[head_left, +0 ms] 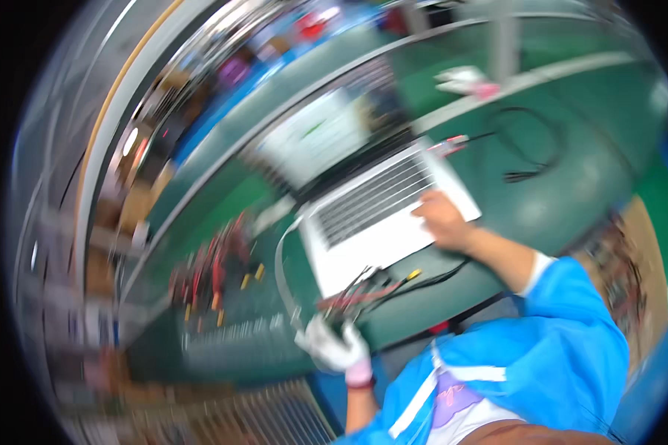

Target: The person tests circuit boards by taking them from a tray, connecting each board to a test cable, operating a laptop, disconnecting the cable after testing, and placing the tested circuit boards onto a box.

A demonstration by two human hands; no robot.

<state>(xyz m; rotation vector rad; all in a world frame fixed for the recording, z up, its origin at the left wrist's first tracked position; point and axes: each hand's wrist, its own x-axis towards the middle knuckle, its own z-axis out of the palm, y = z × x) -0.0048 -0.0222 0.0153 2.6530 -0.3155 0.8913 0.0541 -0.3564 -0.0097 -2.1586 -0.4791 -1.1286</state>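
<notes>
view: heavy motion blur and tilted, so I read only coarse shapes.
left hand (339, 347): in a white glove, low centre, fingers closed round a small bundle of wires (360, 295) — red and black leads fanning out toward the laptop.
right hand (443, 220): bare, resting flat on the laptop (378, 215) near the right edge of the keyboard; whether the fingers press keys or just lie there I cannot tell.
hands: well apart, one on each thing.
wires: at the front edge of the green bench (571, 193), just below the laptop's front corner, touching or nearly touching it — blur hides which.
handling, my judgement: wires look light, limp and thin; they will flop and snag, and small ends could bend. Better to pinch near the bundled root where they gather, not at loose tips.
laptop: open, screen lit, stiff and heavier; lift by the base, never the screen.
around: a black cable (531, 152) looped on the bench far right, reddish parts (215, 267) left of the laptop, too smeared to name.
</notes>
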